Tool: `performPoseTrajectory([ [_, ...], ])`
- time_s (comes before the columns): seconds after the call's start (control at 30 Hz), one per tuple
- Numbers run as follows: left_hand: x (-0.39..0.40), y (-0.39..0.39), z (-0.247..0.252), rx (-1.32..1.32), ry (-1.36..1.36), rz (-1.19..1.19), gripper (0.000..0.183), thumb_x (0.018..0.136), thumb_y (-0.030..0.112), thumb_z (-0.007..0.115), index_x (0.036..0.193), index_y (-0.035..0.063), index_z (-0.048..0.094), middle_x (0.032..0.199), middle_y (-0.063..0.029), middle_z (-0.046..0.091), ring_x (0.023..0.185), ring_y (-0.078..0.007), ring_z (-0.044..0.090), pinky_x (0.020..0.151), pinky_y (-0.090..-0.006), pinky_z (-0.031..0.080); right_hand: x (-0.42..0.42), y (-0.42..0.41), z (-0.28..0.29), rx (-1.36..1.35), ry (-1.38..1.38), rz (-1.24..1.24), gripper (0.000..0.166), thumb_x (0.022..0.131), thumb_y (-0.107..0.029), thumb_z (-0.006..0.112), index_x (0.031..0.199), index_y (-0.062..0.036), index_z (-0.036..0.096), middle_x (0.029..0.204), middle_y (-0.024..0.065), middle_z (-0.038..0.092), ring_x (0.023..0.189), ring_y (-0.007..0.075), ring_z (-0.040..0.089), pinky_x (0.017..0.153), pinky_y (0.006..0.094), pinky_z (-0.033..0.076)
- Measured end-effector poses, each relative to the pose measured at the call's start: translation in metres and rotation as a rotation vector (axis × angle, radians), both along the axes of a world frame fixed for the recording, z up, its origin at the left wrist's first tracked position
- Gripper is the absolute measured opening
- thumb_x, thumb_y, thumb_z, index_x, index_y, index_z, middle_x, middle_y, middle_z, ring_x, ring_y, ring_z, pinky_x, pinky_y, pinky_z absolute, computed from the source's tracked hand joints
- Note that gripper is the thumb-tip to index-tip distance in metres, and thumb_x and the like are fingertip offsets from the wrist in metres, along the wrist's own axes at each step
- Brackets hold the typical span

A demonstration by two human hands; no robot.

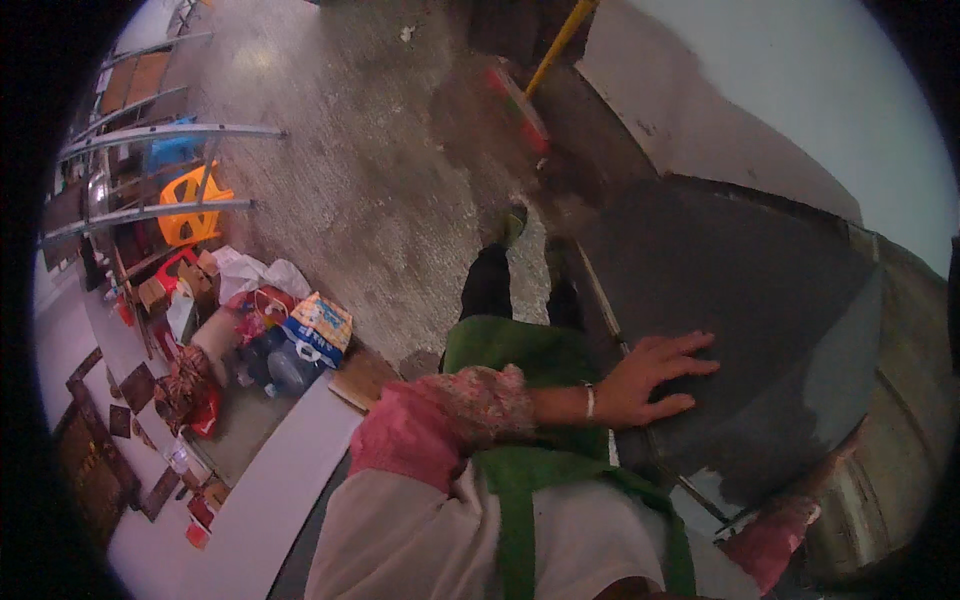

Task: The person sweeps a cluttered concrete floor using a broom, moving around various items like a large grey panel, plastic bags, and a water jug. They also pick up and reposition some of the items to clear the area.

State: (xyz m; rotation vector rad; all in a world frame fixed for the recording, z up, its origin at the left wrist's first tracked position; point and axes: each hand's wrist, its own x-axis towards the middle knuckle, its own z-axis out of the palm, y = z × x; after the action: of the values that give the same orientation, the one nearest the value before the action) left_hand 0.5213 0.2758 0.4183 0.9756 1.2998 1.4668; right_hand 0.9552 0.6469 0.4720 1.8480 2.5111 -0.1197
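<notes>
My left hand (652,382) reaches across my body with its fingers spread, palm down, above the near edge of a dark grey flat panel (750,315). It holds nothing. Whether it touches the panel cannot be told. A bracelet is on the wrist, and a pink sleeve cover (420,427) is on the forearm. Another pink sleeve (772,536) shows at the lower right beside the panel's corner; my right hand is out of view. A green apron (517,352) hangs over my front, with dark trousers and shoes below it.
A broom with a red head (521,112) and a yellow handle (559,49) stands ahead. Left are metal ladder-like rails (172,131), an orange plastic stool (191,206), and a pile of bags and bottles (285,360). A pale board (262,487) lies lower left. The concrete floor (360,172) has debris.
</notes>
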Motion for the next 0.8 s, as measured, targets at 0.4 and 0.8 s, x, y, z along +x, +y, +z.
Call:
performPoseTrajectory([
  [0.4, -0.004, 0.009, -0.002, 0.035, 0.164, 0.012, 0.05, 0.082, 0.029, 0.053, 0.127, 0.0117, 0.041, 0.138, -0.016, 0.026, 0.128, -0.0325, 0.026, 0.098, -0.049, 0.023, -0.066, -0.102, 0.006, 0.105, -0.08, -0.096, 0.055, 0.092, -0.043, 0.027, 0.123, -0.0019, 0.045, 0.123, 0.0195, 0.046, 0.111, 0.0351, 0.044, 0.091, 0.0432, 0.036],
  [0.8, -0.374, 0.155, -0.057, -0.321, 0.827, 0.596, 0.091, 0.063, 0.033, 0.075, 0.127, -0.0035, 0.022, 0.116, -0.0255, 0.04, 0.105, -0.0399, 0.045, 0.088, -0.0445, 0.04, -0.006, -0.076, -0.042, 0.218, -0.513, -0.076, 0.049, 0.09, -0.012, 0.039, 0.137, -0.0133, 0.024, 0.12, 0.0192, 0.047, 0.109, 0.0337, 0.046, 0.09, 0.0393, 0.041],
])
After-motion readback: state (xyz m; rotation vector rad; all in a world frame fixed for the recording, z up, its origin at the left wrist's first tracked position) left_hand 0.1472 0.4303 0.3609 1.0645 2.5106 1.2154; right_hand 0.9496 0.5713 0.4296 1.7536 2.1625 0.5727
